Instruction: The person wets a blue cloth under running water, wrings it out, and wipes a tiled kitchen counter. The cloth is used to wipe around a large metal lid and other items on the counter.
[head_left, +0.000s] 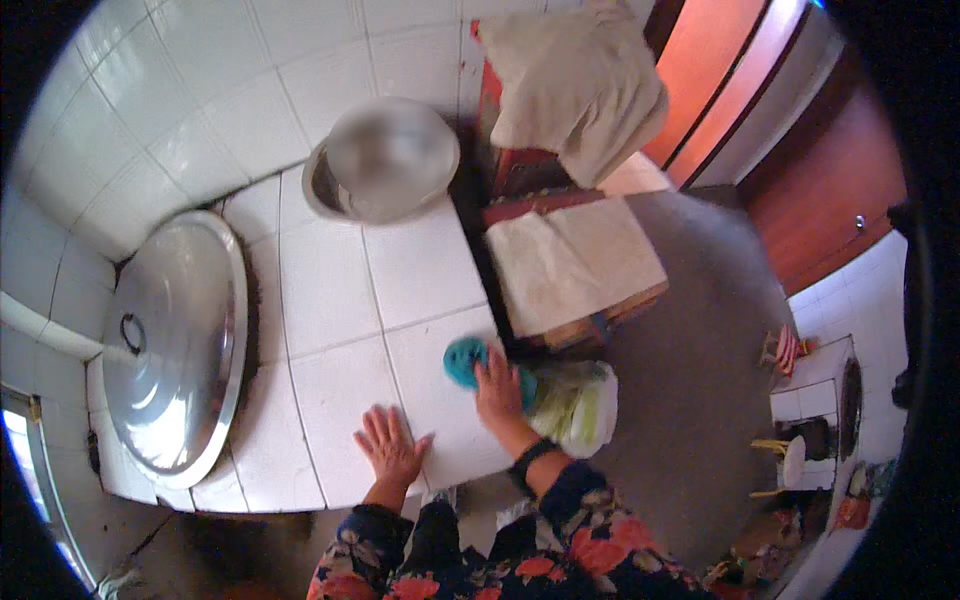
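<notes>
My left hand (392, 448) rests palm down with spread fingers on the white tiled counter (330, 315), near its front edge. Close to the right-hand edge, my right hand (497, 390) grips a teal cloth (465, 361) against the tiles. Dark spots show on the cloth, and part of it is hidden under my fingers and hangs out at their right side. The left hand holds nothing. Bare tile lies between the two hands.
A large domed metal lid (180, 345) covers the counter's left part. Two metal basins (319, 184), one tilted in the other, stand by the wall. Right of the counter are a cloth-covered box (577, 270) and a plastic bag (581, 412) with something green inside.
</notes>
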